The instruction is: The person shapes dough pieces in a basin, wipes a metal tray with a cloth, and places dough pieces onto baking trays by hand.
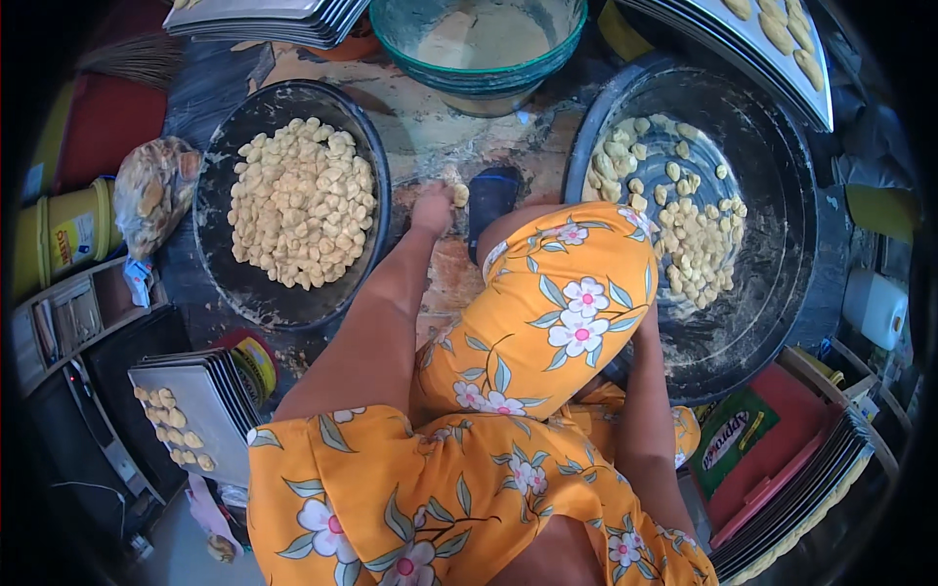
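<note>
Flowered knee (557,313) hides right hand; left hand (432,208) visible

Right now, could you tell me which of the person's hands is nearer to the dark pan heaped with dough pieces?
Left. The left hand rests just beside that dark pan's right rim; the right hand is hidden behind the raised knee, farther away.

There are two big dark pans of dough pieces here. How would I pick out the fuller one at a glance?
Start from the green-rimmed bowl at the top centre and look down to its left. There sits a round dark pan, just left of the person's left hand. Its dough pieces form one dense heap, whereas the right pan holds thinner, scattered pieces.
</note>
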A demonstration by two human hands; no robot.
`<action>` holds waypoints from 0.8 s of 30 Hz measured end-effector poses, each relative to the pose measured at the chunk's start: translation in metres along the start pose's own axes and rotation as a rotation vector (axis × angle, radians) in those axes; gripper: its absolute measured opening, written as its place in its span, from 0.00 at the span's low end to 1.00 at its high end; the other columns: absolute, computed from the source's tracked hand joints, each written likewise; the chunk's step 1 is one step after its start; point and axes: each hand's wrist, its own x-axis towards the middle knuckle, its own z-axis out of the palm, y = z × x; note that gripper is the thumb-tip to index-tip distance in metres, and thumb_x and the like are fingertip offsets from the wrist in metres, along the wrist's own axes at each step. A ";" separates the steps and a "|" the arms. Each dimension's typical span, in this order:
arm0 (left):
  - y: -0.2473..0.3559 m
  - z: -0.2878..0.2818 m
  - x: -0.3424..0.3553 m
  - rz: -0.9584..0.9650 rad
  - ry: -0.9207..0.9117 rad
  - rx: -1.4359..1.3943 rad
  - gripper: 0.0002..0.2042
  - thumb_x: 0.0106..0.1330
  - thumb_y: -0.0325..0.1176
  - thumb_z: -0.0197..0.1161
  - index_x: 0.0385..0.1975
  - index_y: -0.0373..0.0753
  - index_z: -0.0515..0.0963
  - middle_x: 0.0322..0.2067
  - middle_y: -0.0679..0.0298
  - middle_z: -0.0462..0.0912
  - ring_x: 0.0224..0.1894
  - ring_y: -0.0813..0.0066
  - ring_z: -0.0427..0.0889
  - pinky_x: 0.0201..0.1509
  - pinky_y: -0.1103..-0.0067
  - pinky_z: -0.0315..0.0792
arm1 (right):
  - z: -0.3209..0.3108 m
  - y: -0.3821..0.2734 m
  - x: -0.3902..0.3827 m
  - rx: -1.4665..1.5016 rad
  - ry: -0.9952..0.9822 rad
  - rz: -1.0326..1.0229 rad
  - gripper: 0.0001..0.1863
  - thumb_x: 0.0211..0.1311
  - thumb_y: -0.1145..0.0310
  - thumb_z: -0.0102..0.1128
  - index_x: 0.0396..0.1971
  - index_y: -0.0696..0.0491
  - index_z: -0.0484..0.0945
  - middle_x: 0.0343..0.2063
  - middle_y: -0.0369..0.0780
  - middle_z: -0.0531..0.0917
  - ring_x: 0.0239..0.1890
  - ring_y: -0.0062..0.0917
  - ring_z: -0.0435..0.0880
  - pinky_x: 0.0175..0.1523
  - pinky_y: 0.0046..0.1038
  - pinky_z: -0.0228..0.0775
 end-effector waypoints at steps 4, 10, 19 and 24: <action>-0.012 0.025 0.019 0.230 -0.001 -0.069 0.10 0.60 0.29 0.52 0.39 0.39 0.76 0.49 0.50 0.73 0.50 0.52 0.75 0.54 0.66 0.69 | -0.002 0.021 0.018 0.032 -0.030 -0.007 0.16 0.59 0.70 0.56 0.47 0.56 0.72 0.39 0.37 0.80 0.37 0.19 0.78 0.41 0.22 0.71; 0.042 -0.045 0.014 0.074 -0.167 -0.180 0.08 0.52 0.21 0.57 0.32 0.35 0.73 0.45 0.55 0.75 0.46 0.56 0.76 0.53 0.71 0.71 | -0.004 -0.002 0.002 -0.201 0.033 -0.119 0.18 0.59 0.67 0.60 0.49 0.54 0.73 0.39 0.35 0.78 0.39 0.18 0.76 0.42 0.22 0.68; 0.118 -0.236 -0.061 0.511 -0.144 -2.053 0.09 0.54 0.21 0.60 0.27 0.42 0.67 0.36 0.61 0.76 0.42 0.67 0.78 0.46 0.71 0.74 | 0.051 -0.244 -0.102 0.118 0.169 -0.936 0.26 0.60 0.68 0.59 0.57 0.59 0.67 0.57 0.44 0.72 0.60 0.29 0.69 0.63 0.32 0.62; 0.165 -0.283 -0.092 0.859 -0.297 -2.047 0.10 0.53 0.25 0.62 0.30 0.42 0.67 0.34 0.63 0.73 0.40 0.69 0.76 0.48 0.72 0.73 | 0.143 -0.288 -0.174 -0.459 0.218 -1.682 0.40 0.60 0.50 0.54 0.66 0.57 0.52 0.65 0.48 0.59 0.65 0.40 0.62 0.70 0.42 0.45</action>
